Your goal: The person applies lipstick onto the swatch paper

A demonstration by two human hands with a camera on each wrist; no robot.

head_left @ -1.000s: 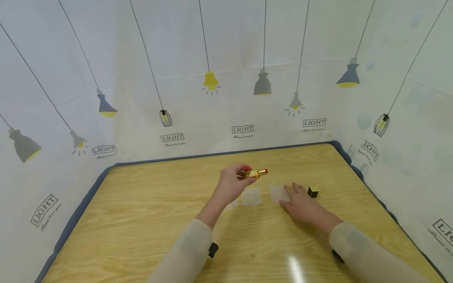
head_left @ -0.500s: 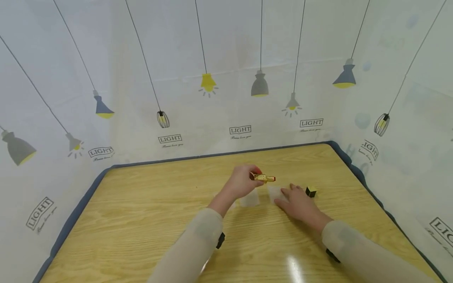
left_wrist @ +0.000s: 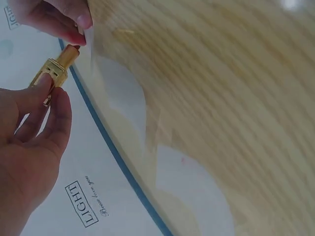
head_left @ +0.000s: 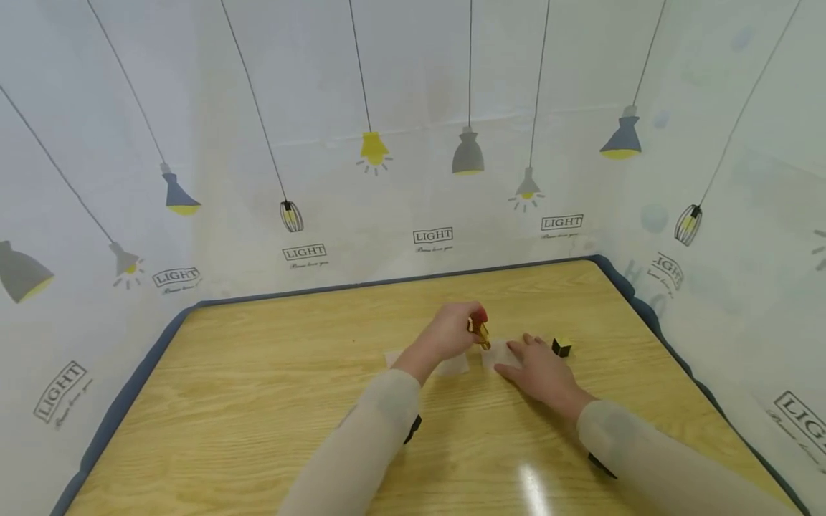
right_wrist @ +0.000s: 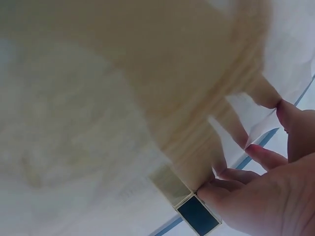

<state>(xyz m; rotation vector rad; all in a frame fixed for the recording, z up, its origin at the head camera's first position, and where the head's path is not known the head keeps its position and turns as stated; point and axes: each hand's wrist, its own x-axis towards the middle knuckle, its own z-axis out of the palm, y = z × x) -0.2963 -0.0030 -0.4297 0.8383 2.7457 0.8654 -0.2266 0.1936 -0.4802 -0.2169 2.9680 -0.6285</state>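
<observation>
My left hand (head_left: pixel 454 330) grips a gold lipstick (head_left: pixel 482 337), its bullet end tilted down towards the rightmost white paper square (head_left: pixel 493 357). In the left wrist view, thumb and fingers pinch the gold lipstick tube (left_wrist: pixel 51 73), and its dark red tip is right by the paper and the other hand's fingertips. My right hand (head_left: pixel 538 369) rests on that paper with fingers spread, touching its right part. The right wrist view shows the right hand (right_wrist: pixel 266 182) with thumb and fingertips at the paper (right_wrist: pixel 261 130).
A small black and gold block (head_left: pixel 561 347) stands just right of my right hand. Further left on the wooden table (head_left: pixel 258 401) lie a middle paper square (head_left: pixel 454 366) and another paper (head_left: pixel 391 357), partly behind the left arm. A lamp-patterned wall sheet (head_left: pixel 387 236) borders the table.
My left hand has moved right and brought the lipstick from level to tip-down over the right paper. The right hand has stayed on the paper; the view has shifted slightly.
</observation>
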